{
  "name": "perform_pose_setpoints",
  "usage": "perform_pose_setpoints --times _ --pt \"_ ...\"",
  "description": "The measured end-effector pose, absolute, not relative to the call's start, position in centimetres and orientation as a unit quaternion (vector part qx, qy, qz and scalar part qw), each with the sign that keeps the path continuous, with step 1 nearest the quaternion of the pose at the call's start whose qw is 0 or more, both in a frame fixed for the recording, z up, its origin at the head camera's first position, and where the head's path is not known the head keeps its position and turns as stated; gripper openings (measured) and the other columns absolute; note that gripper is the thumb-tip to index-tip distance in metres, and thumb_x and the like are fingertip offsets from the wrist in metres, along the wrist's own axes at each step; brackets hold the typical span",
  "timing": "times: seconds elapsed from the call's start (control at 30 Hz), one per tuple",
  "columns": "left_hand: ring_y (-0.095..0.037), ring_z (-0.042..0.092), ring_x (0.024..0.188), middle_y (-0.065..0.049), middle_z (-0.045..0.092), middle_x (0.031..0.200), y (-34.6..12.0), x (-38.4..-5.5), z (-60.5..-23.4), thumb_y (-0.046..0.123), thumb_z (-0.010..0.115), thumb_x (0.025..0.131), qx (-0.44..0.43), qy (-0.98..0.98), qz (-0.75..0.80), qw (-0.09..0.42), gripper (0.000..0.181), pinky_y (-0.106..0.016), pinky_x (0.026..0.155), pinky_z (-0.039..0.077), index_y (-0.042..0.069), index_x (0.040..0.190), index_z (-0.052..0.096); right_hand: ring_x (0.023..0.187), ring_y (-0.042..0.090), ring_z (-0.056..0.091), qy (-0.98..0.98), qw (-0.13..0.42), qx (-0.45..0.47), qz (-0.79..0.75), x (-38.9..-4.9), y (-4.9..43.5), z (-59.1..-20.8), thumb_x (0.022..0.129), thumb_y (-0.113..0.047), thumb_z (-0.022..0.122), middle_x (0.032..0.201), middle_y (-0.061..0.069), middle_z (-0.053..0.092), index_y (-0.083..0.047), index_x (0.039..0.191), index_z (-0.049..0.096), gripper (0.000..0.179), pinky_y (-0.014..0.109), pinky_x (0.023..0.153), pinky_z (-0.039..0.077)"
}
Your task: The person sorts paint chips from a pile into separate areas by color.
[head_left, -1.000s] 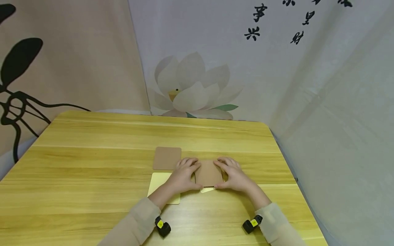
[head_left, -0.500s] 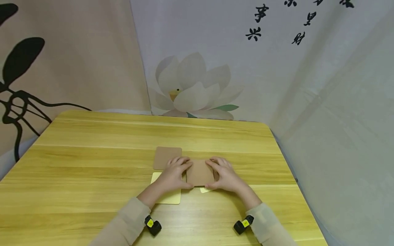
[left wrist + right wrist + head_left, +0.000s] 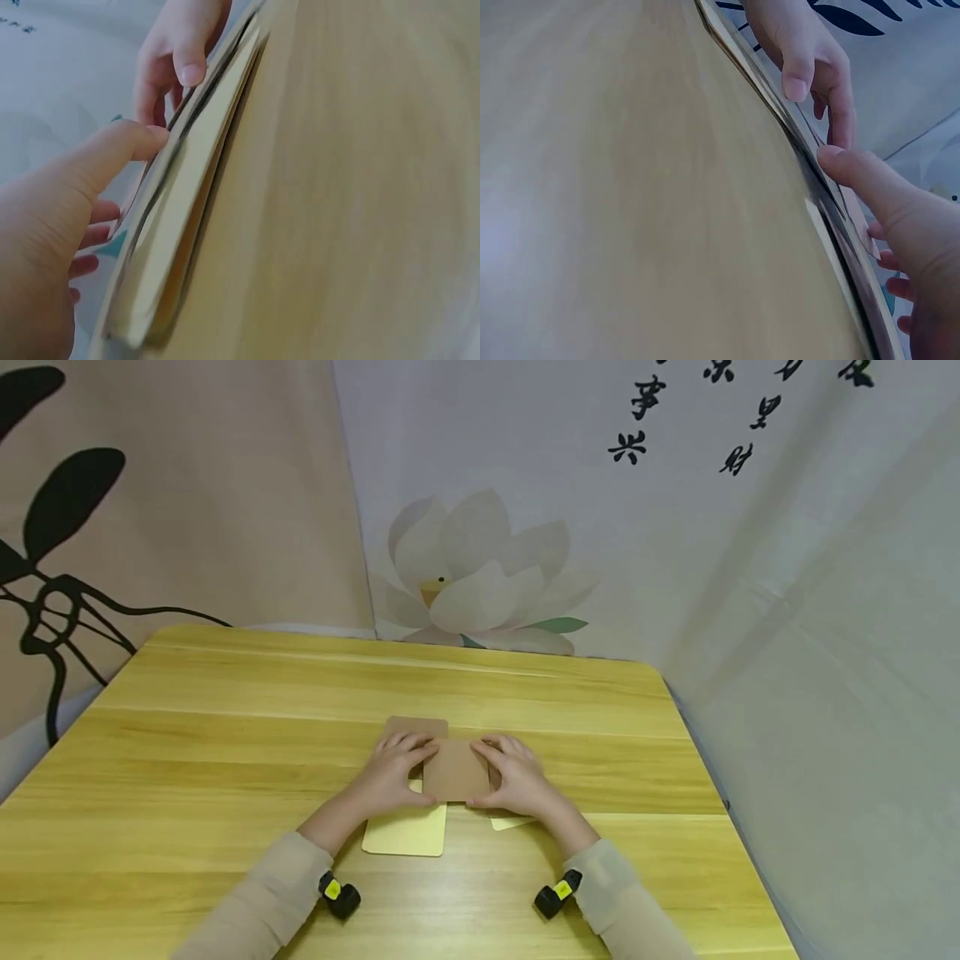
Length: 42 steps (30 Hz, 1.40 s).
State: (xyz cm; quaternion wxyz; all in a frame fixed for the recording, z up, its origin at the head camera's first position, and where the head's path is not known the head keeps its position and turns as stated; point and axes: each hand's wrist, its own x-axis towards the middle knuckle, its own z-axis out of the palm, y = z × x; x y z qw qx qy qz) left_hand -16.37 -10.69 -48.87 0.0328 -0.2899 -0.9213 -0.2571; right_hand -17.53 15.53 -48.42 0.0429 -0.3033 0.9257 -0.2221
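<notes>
My left hand and right hand hold a thin brown square card between them by its left and right edges. Each thumb is at the near corner and the fingers at the far one. It overlaps two other pieces in the head view: a brown rounded square card behind and a pale yellow square card in front, on the table. Beside the right hand, the corner of another pale yellow card shows; the rest is hidden. In the left wrist view the yellow card appears edge-on, below the left thumb.
The wood-grain table runs back to a hanging cloth with a printed lotus and black characters. A dark plant pattern marks the cloth at left. Each wrist bears a small black camera.
Both hands have moved left together with the brown card, from over the right yellow card to over the left cards. More of the left yellow card now shows in front.
</notes>
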Motion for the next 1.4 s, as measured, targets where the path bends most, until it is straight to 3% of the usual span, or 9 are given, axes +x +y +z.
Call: perform_pose_setpoints --times 0.27,0.7,1.4 --pt "-0.038 0.03 0.132 -0.016 0.042 0.143 -13.1 -17.6 -48.6 0.044 0.084 0.068 -0.299 -0.915 -0.27 0.032 0.086 -0.063 0.103 0.017 0.003 0.137 0.052 0.136 0.025 0.026 0.932 0.035 -0.293 -0.21 -18.5 13.1 -48.1 0.072 -0.063 0.072 0.147 0.007 0.034 -0.016 0.148 0.039 0.095 0.049 0.11 0.019" --pt "-0.037 0.03 0.131 -0.013 0.042 0.145 -16.3 -19.5 -48.7 0.045 0.081 0.071 -0.298 -0.916 -0.268 0.012 0.084 -0.061 0.105 0.014 0.006 0.139 0.051 0.137 0.027 0.025 0.935 0.037 -0.279 -0.216 -20.2 9.9 -48.4 0.073 -0.059 0.074 0.148 0.006 0.033 -0.019 0.147 0.04 0.092 0.049 0.109 0.019" --pt "-0.037 0.03 0.131 -0.014 0.038 0.147 -17.3 -20.5 -49.3 0.046 0.079 0.073 -0.275 -0.923 -0.267 -0.019 0.082 -0.062 0.104 0.013 0.005 0.138 0.051 0.137 0.025 0.025 0.938 0.065 -0.279 -0.196 -21.6 8.5 -48.9 0.076 -0.058 0.073 0.15 0.006 0.031 -0.018 0.147 0.04 0.088 0.046 0.111 0.017"
